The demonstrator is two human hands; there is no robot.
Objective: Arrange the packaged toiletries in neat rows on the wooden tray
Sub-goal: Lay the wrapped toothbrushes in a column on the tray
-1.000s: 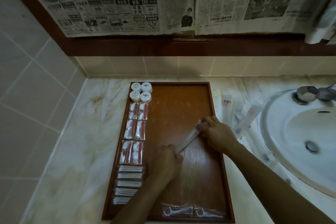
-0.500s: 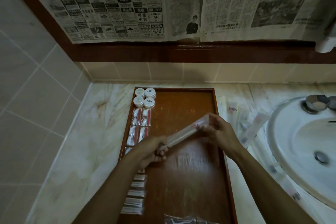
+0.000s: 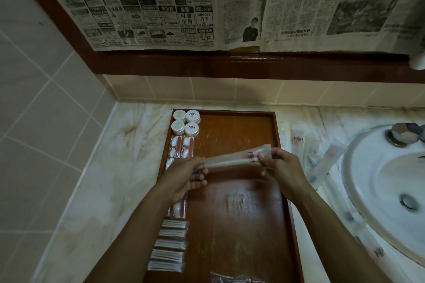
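Clear-wrapped packet (image 3: 232, 160) is pinched at both ends by the left hand (image 3: 184, 178) and right hand (image 3: 284, 169) above the tray (image 3: 277, 135); slippery film could let it drop crooked.

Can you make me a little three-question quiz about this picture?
1. True or false: both hands hold the long clear plastic packet.
2. How many small round white tubs sit at the far left corner of the brown wooden tray?
3. Where is the white sink? A) left of the tray B) right of the tray

Key:
1. True: left hand, right hand.
2. Four.
3. B.
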